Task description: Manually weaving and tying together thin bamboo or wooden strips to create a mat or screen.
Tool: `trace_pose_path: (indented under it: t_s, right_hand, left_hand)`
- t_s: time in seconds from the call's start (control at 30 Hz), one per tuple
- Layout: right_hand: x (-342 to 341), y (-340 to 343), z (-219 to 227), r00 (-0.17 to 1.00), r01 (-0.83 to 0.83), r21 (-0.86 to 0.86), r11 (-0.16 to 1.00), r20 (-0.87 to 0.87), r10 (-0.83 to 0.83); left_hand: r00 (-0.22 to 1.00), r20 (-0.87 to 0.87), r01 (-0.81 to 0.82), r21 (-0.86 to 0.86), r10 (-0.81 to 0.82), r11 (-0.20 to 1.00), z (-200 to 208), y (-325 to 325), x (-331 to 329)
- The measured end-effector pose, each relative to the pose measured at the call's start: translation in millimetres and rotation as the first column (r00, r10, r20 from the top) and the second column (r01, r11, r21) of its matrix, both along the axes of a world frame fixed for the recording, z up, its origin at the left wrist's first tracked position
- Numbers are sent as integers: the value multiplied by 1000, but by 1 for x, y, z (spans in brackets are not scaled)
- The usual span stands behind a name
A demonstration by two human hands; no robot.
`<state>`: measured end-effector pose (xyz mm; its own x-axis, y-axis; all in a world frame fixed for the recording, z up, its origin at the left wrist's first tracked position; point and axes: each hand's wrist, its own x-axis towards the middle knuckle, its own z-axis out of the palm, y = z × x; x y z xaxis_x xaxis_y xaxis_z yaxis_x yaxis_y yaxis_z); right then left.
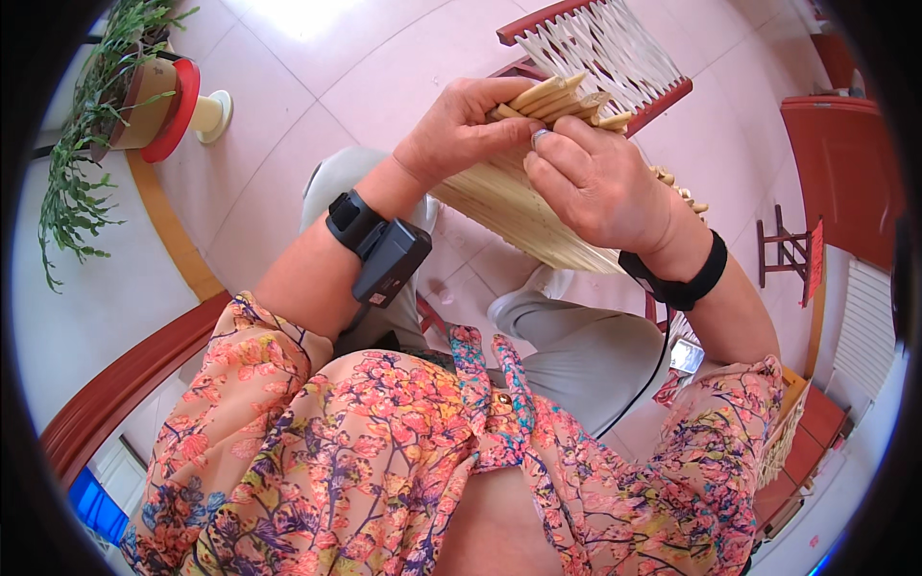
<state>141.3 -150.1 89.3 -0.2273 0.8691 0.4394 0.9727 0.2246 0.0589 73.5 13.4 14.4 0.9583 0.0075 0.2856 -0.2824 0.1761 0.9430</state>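
In front of my knees hangs a mat of pale, straw-coloured stalks [509, 213] laid side by side. Thicker cut stalk ends [557, 96] stick up in a row along its upper edge. My left hand [471, 130] grips that edge from the left, thumb and fingers closed round the stalks. Close beside it, my right hand [603, 182] is closed at the same edge, its fingers bent in against the stalks. The right fingertips are partly hidden, so any finer thing pinched there cannot be made out. More stalk ends show past the right wrist.
Beyond the mat stands a red-framed seat [615, 48] strung with white cord. A potted plant [134, 101] is at the far left. A small dark wooden stool [789, 250] and a red cabinet [845, 173] are at the right. A black cable [645, 384] runs from my right wrist.
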Motion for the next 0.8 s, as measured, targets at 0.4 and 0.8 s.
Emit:
trace_pose_path:
  t_s: [0.4, 0.8]
  right_hand:
    - [-2, -2, 1, 999, -36, 21, 999, 36, 35]
    - [-5, -10, -8, 991, 134, 44, 990, -4, -134]
  left_hand:
    - [1000, -9, -4, -37, 4, 999, 4, 0, -1]
    - [994, -72, 82, -4, -82, 997, 6, 6, 0]
